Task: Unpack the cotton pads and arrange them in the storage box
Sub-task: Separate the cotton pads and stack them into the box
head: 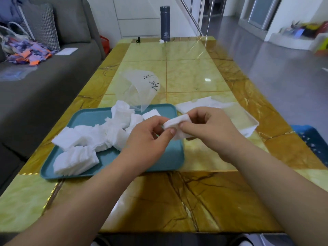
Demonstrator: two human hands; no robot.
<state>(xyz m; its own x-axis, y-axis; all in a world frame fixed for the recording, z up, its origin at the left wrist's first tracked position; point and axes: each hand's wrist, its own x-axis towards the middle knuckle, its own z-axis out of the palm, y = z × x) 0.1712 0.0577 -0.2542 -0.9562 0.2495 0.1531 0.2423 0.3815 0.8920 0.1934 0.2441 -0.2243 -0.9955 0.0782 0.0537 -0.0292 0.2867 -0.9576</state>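
Above the right edge of the teal tray (159,162), a single cotton pad (179,121) is held between both hands, clear of the tray. Its left end is pinched by the thumb and fingers of the left hand (150,134). Its right side is pinched by the right hand (207,128), so each grip is narrow and closed on the pad. On the tray, loose pads (92,137) are heaped in ragged stacks across its left and far parts, with one stack overhanging the left rim. A clear plastic bag (140,86) (dark handwriting is seen on it, too small to read) is lying open just behind the tray, its lower edge reaching over the heap. The storage box (252,127), pale and translucent, is set just right of the tray and partly hidden by the right hand; white pads are seen laid flat at its far end. All of this is carried by a glossy yellow marble surface (195,75), at whose far end a dark flask (165,23) is stood upright. A grey sofa (44,82) is seen at the left.
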